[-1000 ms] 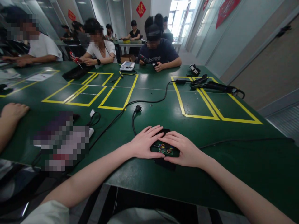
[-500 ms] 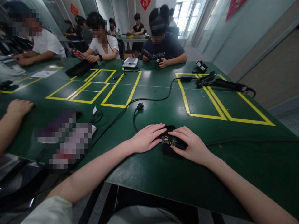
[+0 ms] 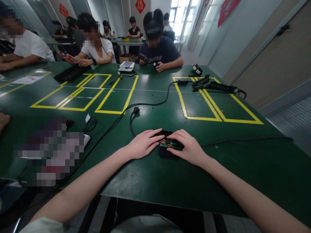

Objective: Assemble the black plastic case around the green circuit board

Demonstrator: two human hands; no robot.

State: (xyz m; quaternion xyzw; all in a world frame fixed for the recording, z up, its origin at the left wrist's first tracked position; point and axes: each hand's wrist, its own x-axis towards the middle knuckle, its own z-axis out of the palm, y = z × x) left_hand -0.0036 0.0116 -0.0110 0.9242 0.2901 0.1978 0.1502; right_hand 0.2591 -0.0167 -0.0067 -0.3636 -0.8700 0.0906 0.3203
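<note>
On the green table in front of me lies an opened black plastic casing (image 3: 168, 153) with a small circuit board (image 3: 166, 143) showing in it, marked by yellow-ringed coils. My left hand (image 3: 144, 144) grips the casing's left end, fingers laid over the far side and thumb near the board. My right hand (image 3: 190, 147) holds the other end between thumb and curled fingers, hiding part of it. Beside the left hand, a black power cord with a plug (image 3: 136, 110) runs towards the casing. Another black cable (image 3: 247, 139) leads away behind the right hand.
A long black cord (image 3: 145, 104) crosses the table to a black hair-styler-like tool (image 3: 218, 86). Yellow tape (image 3: 204, 119) marks rectangles on the tabletop. Blurred-out packages (image 3: 58, 152) lie at left. Across the table, people handle small items; a person's hand (image 3: 3, 119) rests at the left edge.
The view has turned slightly to the right, so everything sits further left. Both hands keep their hold on the casing with hardly any change.
</note>
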